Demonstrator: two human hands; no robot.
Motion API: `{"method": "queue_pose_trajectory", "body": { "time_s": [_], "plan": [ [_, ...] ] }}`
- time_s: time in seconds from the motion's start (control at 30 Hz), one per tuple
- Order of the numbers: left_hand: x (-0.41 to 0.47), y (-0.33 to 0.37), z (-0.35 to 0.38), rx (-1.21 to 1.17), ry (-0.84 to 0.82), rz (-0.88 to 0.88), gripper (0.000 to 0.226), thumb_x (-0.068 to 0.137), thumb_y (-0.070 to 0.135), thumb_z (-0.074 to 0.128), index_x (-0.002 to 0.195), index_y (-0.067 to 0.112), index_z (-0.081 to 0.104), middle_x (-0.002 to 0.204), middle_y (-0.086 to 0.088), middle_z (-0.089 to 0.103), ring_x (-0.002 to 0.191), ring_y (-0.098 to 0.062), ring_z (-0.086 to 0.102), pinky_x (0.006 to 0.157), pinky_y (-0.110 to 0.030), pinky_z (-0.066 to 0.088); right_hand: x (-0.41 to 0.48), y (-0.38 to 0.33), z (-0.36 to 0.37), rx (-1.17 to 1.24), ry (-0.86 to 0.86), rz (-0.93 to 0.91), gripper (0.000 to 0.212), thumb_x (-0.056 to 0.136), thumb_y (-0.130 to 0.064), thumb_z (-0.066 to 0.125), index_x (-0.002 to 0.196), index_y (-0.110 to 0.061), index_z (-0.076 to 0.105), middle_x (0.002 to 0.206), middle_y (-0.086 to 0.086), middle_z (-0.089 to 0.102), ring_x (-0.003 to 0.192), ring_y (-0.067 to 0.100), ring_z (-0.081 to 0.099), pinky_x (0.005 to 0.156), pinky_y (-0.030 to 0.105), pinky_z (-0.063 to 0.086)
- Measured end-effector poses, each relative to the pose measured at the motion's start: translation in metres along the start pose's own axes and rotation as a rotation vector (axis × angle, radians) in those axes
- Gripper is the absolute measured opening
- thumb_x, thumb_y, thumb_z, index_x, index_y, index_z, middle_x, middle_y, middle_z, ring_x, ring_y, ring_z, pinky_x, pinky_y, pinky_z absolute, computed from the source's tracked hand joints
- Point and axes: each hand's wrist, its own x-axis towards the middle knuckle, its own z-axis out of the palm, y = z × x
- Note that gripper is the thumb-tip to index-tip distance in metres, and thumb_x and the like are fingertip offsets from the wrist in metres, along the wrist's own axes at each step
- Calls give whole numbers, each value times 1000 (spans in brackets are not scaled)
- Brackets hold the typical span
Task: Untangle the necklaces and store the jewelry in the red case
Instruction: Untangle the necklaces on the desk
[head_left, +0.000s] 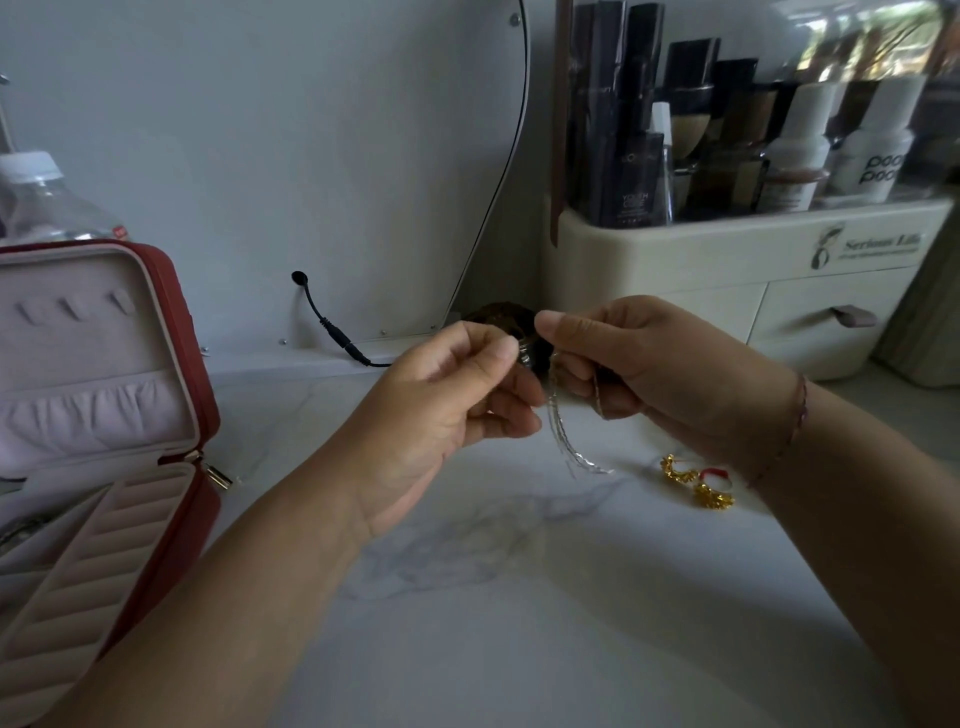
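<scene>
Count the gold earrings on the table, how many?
2. One gold earring lies on the marble table near the right hand; the second gold earring lies just nearer the camera. Others may be hidden.

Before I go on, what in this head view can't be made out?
Head view: silver chains, count and knots unclear; blurred, tops hidden by left hand and right hand.
Head view: dark object, mostly covered by both hands.
Head view: red case, cut off by the left edge.
Head view: red-and-white item beside gold earrings, too small to identify.
</scene>
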Motion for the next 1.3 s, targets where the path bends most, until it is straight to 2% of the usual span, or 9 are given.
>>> {"method": "queue_pose_trajectory", "body": {
  "time_s": [0.2, 0.33, 0.47, 0.57, 0.7, 0.93, 1.03, 1.17, 1.3],
  "plan": [
    [0, -2, 4, 190, 14, 57, 24, 73, 29, 72, 90, 12, 69, 74, 3, 65, 71, -6, 59, 72, -17, 51, -2, -2, 1, -12, -25, -3, 44, 86, -39, 57, 48, -15, 51, 44, -1, 34, 41, 12, 24, 41, 20, 23],
    [0, -4, 6, 242, 53, 99, 26, 70, 31, 68, 88, 13, 70, 73, 9, 67, 71, 0, 60, 69, -12, 47, -3, -3, 3, 1, -55, -9, 43, 86, -37, 56, 50, -13, 51, 45, 2, 32, 44, 14, 22, 44, 23, 19],
    [2, -7, 3, 216, 53, 91, 17, 79, 28, 72, 86, 12, 69, 74, 3, 66, 75, -5, 60, 74, -18, 49, -3, -3, 3, 3, -25, -18, 38, 74, -42, 60, 53, -11, 55, 47, 3, 35, 44, 13, 23, 45, 23, 18],
    [3, -7, -1, 141, 36, 60, 16, 80, 26, 62, 85, 12, 68, 77, 2, 68, 80, -9, 62, 79, -22, 51, -1, -2, 0, -26, -8, -20, 36, 72, -45, 61, 54, -14, 58, 50, 3, 41, 43, 10, 30, 43, 18, 27],
    [3, -5, -2, 45, 24, 12, 13, 80, 23, 70, 86, 12, 67, 79, 1, 66, 81, -11, 61, 78, -23, 51, 1, 0, 0, -22, -8, -28, 37, 76, -42, 59, 64, -7, 57, 50, 2, 41, 46, 10, 31, 47, 19, 29],
    [3, 0, -5, 100, 63, 58, 7, 76, 21, 72, 78, 16, 67, 73, 4, 66, 77, -8, 61, 80, -20, 50, 0, -1, -1, -85, -16, -70, 31, 79, -38, 61, 55, -20, 60, 56, 3, 47, 55, 14, 39, 55, 23, 35],
    [4, -3, -5, 225, 108, 107, 6, 82, 23, 67, 81, 17, 65, 71, 9, 64, 75, -5, 58, 80, -20, 47, -1, -3, -1, -99, 3, -46, 31, 87, -28, 61, 59, -15, 59, 56, 1, 49, 55, 11, 42, 56, 22, 38],
    [2, -3, -3, 722, 153, 319, 15, 90, 14, 64, 79, 25, 63, 74, 11, 61, 71, 2, 55, 72, -9, 42, 1, -1, 0, -85, 35, -38, 33, 87, -30, 61, 59, -13, 59, 54, 2, 48, 54, 13, 41, 54, 22, 37],
    [1, -2, -4, 761, 199, 411, 8, 81, 14, 68, 75, 17, 64, 76, 5, 64, 72, 0, 57, 70, -8, 43, 1, 0, 1, -45, 56, -67, 32, 72, -44, 63, 60, -14, 62, 47, -2, 46, 49, 11, 38, 52, 22, 34]
  ]
}}
